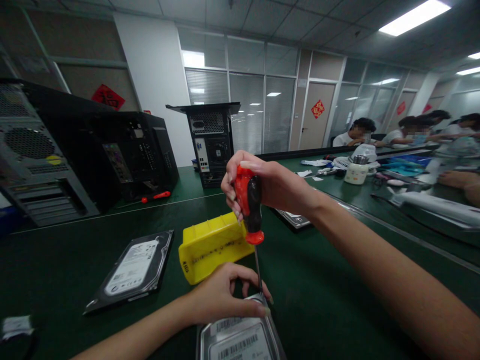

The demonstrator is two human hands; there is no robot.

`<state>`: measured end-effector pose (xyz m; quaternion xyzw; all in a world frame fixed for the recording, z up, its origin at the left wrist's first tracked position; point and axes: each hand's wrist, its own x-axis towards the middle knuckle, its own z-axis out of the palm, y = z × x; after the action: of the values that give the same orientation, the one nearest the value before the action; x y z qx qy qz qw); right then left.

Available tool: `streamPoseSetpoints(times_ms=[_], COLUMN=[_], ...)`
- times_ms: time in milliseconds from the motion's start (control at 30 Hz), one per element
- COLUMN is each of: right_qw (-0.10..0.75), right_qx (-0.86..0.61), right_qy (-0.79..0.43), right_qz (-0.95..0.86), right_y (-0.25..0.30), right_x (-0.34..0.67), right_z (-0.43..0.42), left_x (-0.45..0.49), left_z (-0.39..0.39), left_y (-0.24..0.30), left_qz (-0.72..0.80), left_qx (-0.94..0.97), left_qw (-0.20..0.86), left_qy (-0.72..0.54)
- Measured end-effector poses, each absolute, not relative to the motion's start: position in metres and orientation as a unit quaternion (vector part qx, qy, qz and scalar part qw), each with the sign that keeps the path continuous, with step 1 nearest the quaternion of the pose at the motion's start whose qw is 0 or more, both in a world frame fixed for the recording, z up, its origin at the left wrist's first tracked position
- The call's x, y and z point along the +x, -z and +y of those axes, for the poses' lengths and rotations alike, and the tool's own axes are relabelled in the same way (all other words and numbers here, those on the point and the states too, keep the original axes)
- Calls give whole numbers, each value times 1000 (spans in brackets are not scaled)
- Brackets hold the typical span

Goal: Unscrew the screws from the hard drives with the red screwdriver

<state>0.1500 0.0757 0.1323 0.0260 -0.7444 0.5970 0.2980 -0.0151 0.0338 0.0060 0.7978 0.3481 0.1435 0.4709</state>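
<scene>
My right hand (258, 182) is closed around the red and black handle of a screwdriver (248, 200), which points down. Its thin shaft meets the far edge of a hard drive (240, 340) at the bottom middle, where my left fingers partly hide the tip. My left hand (228, 295) grips that drive's far end, thumb on top and fingers over the far edge. Just beyond my left hand lies a yellow plastic bin (213, 245) with handwriting on its side. A second hard drive (135, 267), label up, rests to the left.
Open computer cases (45, 145) stand at the left, and another case (213, 145) at the back middle. A red screwdriver (155, 197) lies before them. Another drive (294, 218) is partly behind my right wrist. A jar (356, 170) and clutter sit right; several people (356, 135) sit beyond.
</scene>
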Motion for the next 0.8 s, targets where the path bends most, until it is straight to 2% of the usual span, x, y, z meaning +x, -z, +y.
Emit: streamPoseSetpoints(times_ms=[800], right_qw=[292], right_qx=[2], right_qy=[-543], right_qz=[-787], right_y=[-135], right_x=[160], right_z=[78], left_x=[-15], left_z=[33], left_y=[-9], left_qz=[346], left_qx=[799], left_qw=[471], left_qy=[-142])
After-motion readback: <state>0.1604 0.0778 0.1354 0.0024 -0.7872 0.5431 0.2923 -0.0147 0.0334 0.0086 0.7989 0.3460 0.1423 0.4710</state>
